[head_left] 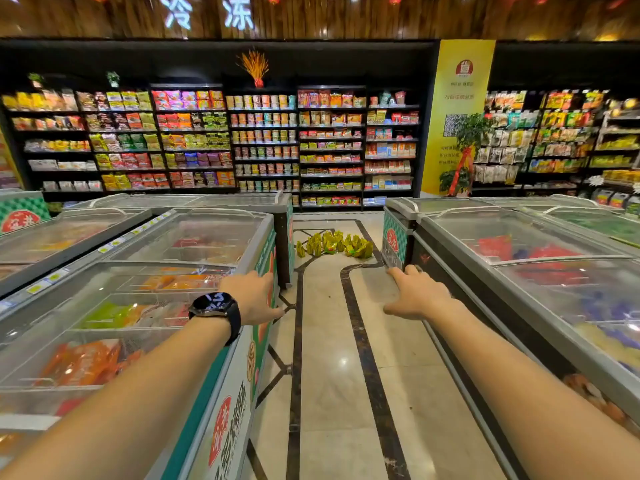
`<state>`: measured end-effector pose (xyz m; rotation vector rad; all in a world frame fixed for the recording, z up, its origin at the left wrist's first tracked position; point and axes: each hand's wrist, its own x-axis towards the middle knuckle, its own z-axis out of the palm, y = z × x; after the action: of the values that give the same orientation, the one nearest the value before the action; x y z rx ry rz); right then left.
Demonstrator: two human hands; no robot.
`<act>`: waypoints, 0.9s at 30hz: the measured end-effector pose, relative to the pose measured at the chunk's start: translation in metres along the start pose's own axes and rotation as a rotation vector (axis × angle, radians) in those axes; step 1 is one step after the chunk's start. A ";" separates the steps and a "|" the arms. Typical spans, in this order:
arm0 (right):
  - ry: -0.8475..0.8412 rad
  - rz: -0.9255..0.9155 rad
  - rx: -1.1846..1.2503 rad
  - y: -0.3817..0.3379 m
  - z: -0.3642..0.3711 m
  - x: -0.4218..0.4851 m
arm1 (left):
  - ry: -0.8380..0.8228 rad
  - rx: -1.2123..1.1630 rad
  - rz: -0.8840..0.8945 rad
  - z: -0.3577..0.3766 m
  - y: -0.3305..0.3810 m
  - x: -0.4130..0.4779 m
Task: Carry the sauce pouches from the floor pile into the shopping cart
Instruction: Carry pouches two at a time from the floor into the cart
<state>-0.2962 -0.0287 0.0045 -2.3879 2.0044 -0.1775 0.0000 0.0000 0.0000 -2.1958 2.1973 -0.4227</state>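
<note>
Operator, you face down a frozen-food lane with both arms stretched ahead toward the pile of yellow-green foil sauce pouches (334, 244), heaped on the glossy cream marble floor (329, 375). Your left hand (254, 297), with a black round-faced wristwatch (216, 306) strapped just behind it, and your right hand (417, 296) both hang on the near side of the pile, well apart from it and empty. The right hand's fingers are spread and relaxed with the thumb out. The left hand shows its back with a loose thumb, its fingers mostly hidden but wrapped round nothing. The hands look held out ready to gather, since no pouch is lifted yet. The right hand sits close to the corner of the grey glass-lidded chest freezer (519, 258) standing nearer than the pile and to its right; whether it touches cannot be told. A matching glass-topped freezer with green-and-white side panels (221, 358) stands nearer than the pile and to its left, so the two cabinets leave a lane running straight to the pouches. The pile lies where that lane opens out, probably so it can be reached from several sides. Beyond the pile rise black shelves of bright packets (263, 143). No shopping cart is in view, so the likely job ahead is to walk up, stoop, scoop, then turn to find the cart.
</note>
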 end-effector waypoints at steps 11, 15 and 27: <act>-0.048 0.060 0.000 -0.041 0.024 0.223 | -0.025 -0.058 0.000 0.061 -0.063 0.217; -0.063 0.077 0.020 -0.053 0.032 0.291 | -0.042 -0.067 -0.008 0.081 -0.082 0.285; -0.083 0.063 0.049 -0.001 0.070 0.578 | -0.060 -0.043 -0.013 0.158 -0.077 0.565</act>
<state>-0.1903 -0.6004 -0.0216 -2.2602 2.0112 -0.1227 0.0957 -0.5833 -0.0331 -2.2142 2.1831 -0.3085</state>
